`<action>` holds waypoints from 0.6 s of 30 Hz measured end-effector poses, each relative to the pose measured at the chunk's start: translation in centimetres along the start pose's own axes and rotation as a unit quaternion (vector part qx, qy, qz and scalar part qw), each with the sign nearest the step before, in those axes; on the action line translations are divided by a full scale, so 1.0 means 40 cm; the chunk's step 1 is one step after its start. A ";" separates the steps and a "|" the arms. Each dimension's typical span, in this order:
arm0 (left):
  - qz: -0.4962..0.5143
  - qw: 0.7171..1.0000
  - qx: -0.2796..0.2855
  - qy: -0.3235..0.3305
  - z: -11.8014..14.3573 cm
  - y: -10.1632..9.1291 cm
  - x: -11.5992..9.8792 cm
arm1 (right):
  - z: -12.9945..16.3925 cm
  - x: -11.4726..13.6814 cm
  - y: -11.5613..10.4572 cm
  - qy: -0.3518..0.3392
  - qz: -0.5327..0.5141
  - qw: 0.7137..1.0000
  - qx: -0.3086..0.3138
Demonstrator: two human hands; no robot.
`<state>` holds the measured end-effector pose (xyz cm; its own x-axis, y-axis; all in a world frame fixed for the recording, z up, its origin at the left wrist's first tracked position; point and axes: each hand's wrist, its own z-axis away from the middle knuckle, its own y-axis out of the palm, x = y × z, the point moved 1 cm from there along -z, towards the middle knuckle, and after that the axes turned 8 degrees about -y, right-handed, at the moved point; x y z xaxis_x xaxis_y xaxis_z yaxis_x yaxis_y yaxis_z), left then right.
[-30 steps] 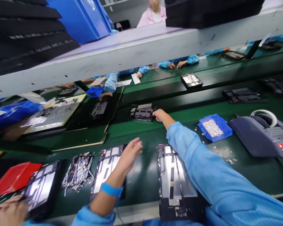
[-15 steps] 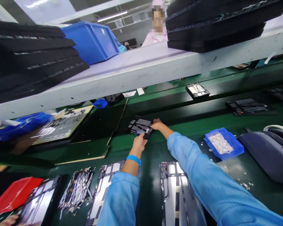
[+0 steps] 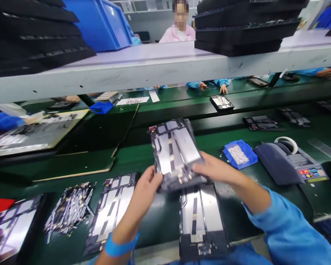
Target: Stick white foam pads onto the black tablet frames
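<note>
Both hands are closed on the panel (image 3: 176,154), left hand (image 3: 145,187) at its near-left corner, right hand (image 3: 213,170) on the near-right edge, tilted up above the surface (image 3: 160,217). I'd grip edges only and keep it clear of the frame (image 3: 201,217) below.

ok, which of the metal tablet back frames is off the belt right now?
The dark silver-panelled tablet frame held up between the left hand and right hand; the others lie flat on the green belt.
</note>
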<state>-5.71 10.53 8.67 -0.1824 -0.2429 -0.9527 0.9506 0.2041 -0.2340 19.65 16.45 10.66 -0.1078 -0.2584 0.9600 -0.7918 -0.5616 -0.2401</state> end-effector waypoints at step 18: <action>-0.133 0.983 0.123 -0.021 0.308 0.085 0.342 | 0.491 -0.236 0.201 0.132 0.102 0.975 -0.149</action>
<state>-1.86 -3.79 -2.77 -0.4279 -0.2975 -0.8535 0.9032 -0.1058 -0.4160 26.11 -1.08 -3.15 -0.4019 -0.1078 0.9093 -0.8725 -0.2562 -0.4160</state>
